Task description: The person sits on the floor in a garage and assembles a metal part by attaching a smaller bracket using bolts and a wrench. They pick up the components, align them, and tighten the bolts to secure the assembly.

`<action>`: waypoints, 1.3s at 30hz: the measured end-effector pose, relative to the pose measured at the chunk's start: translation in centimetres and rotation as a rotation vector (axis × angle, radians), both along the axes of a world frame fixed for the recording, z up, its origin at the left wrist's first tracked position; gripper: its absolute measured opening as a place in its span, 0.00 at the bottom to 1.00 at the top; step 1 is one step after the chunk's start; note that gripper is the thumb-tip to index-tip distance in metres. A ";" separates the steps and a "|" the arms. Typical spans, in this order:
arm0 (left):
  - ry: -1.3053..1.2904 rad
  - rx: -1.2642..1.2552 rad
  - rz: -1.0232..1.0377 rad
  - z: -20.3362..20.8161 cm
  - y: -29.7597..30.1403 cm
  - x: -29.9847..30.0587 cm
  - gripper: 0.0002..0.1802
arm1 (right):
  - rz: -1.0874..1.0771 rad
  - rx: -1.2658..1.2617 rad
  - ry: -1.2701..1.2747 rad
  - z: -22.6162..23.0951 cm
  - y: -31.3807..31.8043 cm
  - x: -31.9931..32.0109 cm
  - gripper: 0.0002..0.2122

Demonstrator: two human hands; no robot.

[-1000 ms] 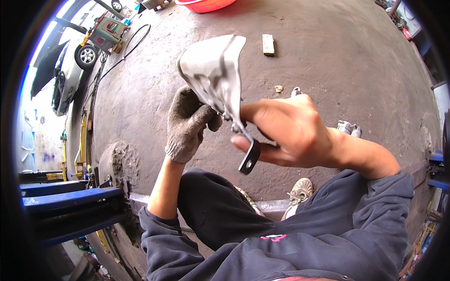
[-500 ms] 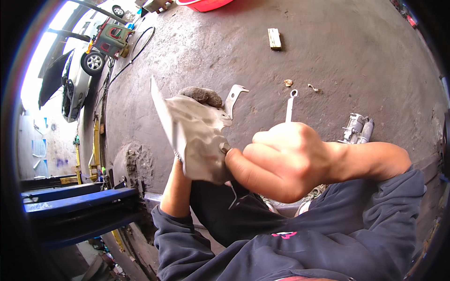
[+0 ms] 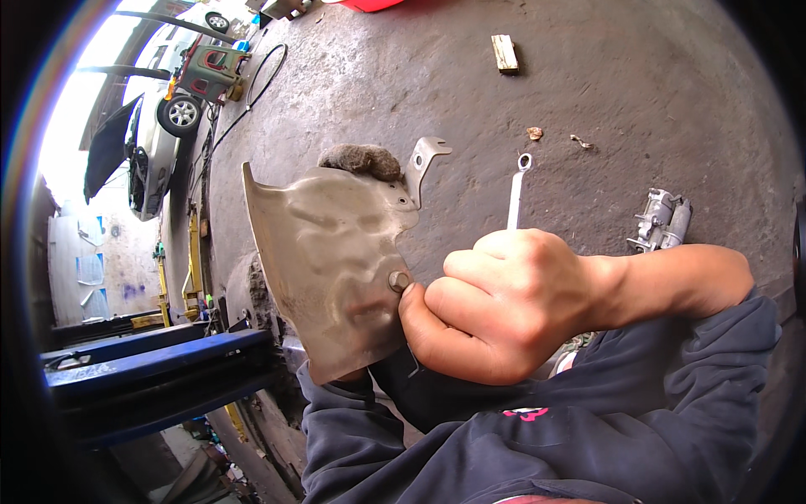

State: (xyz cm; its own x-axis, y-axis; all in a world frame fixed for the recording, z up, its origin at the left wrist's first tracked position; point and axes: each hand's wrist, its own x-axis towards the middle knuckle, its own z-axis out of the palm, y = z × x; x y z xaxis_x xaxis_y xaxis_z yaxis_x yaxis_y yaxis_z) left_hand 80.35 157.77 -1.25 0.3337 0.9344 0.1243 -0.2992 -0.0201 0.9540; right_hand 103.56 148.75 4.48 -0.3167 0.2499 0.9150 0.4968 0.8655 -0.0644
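My left hand [image 3: 363,160], in a dirty grey-brown glove, grips a thin, stamped metal heat shield [image 3: 336,244] from behind. Only its gloved fingers show, curled over the upper edge; the rest is behind the metal. A bent bracket [image 3: 420,172] with a hole sticks out at the shield's upper right. On the shield's right side sits a bolt [image 3: 399,281]. My bare right hand [image 3: 512,307] is closed round a ring wrench [image 3: 515,202], whose ring end points away from me. A fingertip of that hand touches the bolt's edge.
On the concrete floor lie a wood block [image 3: 505,54], small scraps [image 3: 535,133] and a silver starter-motor-like part [image 3: 662,220] near my right forearm. Blue lift arms [image 3: 159,357] stand at the left. Farther off are a car with its hood up [image 3: 155,160], a hose [image 3: 267,84] and a red basin [image 3: 369,4].
The heat shield has turned so its broad face shows more fully, its lower end swinging down over my left forearm. My right hand stays by the bolt, still holding the wrench.
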 end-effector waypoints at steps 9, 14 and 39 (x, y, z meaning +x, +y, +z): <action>-0.007 -0.044 0.034 1.4 2.0 4.4 0.16 | -0.040 -0.172 -0.058 -0.6 0.9 1.7 0.09; 0.026 -0.142 -0.038 1.4 3.0 4.6 0.17 | -0.052 -0.608 0.068 -1.5 1.8 3.6 0.15; 0.147 -0.288 -0.024 1.7 2.3 5.1 0.20 | 0.095 -1.032 0.515 -1.5 2.0 3.7 0.10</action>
